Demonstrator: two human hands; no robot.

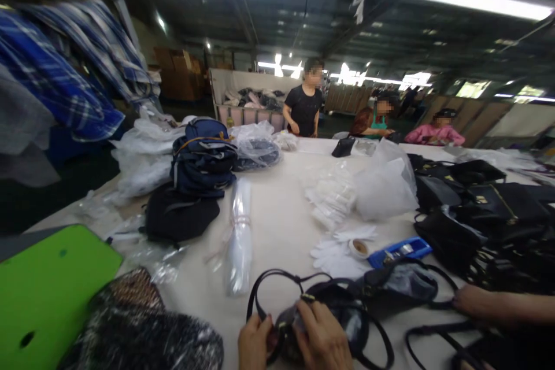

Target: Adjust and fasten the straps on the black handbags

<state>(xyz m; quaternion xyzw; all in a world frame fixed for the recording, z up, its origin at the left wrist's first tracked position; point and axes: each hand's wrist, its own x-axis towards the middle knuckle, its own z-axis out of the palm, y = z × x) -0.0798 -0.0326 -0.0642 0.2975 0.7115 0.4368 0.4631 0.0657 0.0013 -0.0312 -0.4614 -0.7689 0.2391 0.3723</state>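
Two hands, left (255, 342) and right (321, 336), close together on a black bag (347, 315) at the table (281, 225) edge, apparently fitting its strap (277, 275); next calls for careful fingerwork.

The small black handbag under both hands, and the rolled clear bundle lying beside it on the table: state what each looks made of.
The small black handbag, gripped by the left hand and the right hand, looks like smooth leather or faux leather: a dull sheen, a thin cord-like strap, a small gold metal fitting. Which of the two cannot be told. The rolled clear bundle looks like thin plastic film: see-through, glossy and crinkled.
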